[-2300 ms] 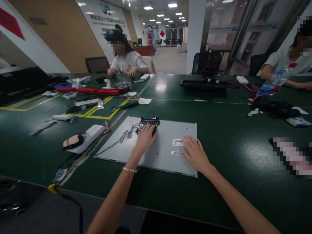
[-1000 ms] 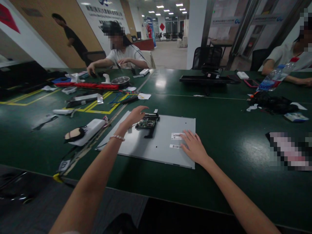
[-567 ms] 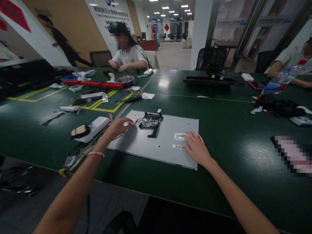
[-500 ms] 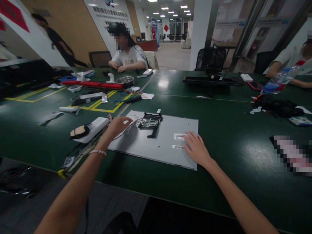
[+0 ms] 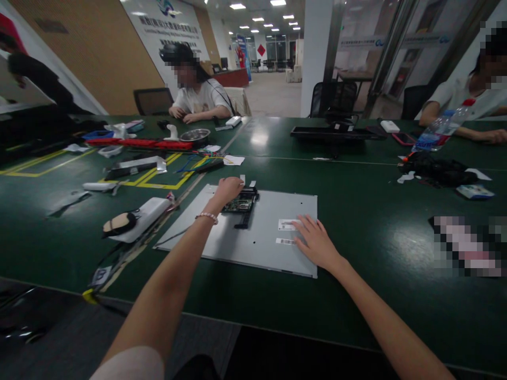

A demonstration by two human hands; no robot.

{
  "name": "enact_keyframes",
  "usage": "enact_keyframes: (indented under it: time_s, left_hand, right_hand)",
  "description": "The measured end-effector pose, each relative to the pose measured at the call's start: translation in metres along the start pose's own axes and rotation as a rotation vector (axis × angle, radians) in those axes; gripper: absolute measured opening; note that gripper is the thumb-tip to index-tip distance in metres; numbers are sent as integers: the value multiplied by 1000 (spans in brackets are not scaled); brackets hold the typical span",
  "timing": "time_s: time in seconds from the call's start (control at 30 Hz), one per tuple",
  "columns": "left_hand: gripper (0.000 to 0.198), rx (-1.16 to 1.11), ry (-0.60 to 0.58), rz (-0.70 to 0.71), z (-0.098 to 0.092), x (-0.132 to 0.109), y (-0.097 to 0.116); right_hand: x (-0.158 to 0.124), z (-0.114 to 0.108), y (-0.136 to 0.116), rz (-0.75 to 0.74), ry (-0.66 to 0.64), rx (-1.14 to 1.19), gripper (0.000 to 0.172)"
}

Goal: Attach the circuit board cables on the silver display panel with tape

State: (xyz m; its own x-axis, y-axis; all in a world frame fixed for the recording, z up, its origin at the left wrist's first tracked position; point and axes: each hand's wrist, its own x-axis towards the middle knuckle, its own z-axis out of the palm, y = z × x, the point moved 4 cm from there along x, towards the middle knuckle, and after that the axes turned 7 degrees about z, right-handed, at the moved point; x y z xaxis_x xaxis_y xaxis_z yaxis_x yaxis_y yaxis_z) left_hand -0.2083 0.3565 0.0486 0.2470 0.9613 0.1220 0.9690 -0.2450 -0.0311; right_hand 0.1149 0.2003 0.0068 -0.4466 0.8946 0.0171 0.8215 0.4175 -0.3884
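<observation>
A flat grey metal panel (image 5: pixel 265 250) lies in front of me. On it sits a green circuit board (image 5: pixel 238 206) in a black bracket (image 5: pixel 242 220). My left hand (image 5: pixel 228 191) is over the far left part of the board, fingers pinched together on a small white strip (image 5: pixel 242 179) that looks like tape. The hand and wrist cover part of the board and the cable by it. My right hand (image 5: pixel 317 241) rests flat on the panel's right side, fingers spread, its tips touching a white label (image 5: pixel 288 225) and close to a barcode label (image 5: pixel 284 241).
Left of the panel are a white case (image 5: pixel 152 211) and a strap (image 5: pixel 119 269). Tools and wires (image 5: pixel 202 164) lie further back, near a metal bowl (image 5: pixel 195 136). A monitor (image 5: pixel 336 133) lies beyond the panel. Plastic bottles (image 5: pixel 439 126) stand at right. Other people sit across the table.
My left hand has moved right and away from me, from the cables at the panel's left to the board's far edge. My right hand stays on the panel. The view has shifted slightly.
</observation>
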Motion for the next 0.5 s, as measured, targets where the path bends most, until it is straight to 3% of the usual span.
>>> enact_keyframes:
  time_s: [0.1, 0.2, 0.3, 0.5]
  left_hand:
    - [31, -13, 22, 5, 1, -6, 2]
    - [36, -55, 169, -102, -7, -25, -7]
    - [43, -91, 279, -287, -10, -51, -27]
    - [55, -193, 265, -588, 8, -92, -81]
  right_hand:
    - [-1, -2, 0, -4, -10, -9, 52]
    - [-2, -3, 1, -17, -35, -20, 53]
    - [-5, -4, 5, -24, -52, -24, 55]
    - [-10, -6, 18, 0, -70, 24, 55]
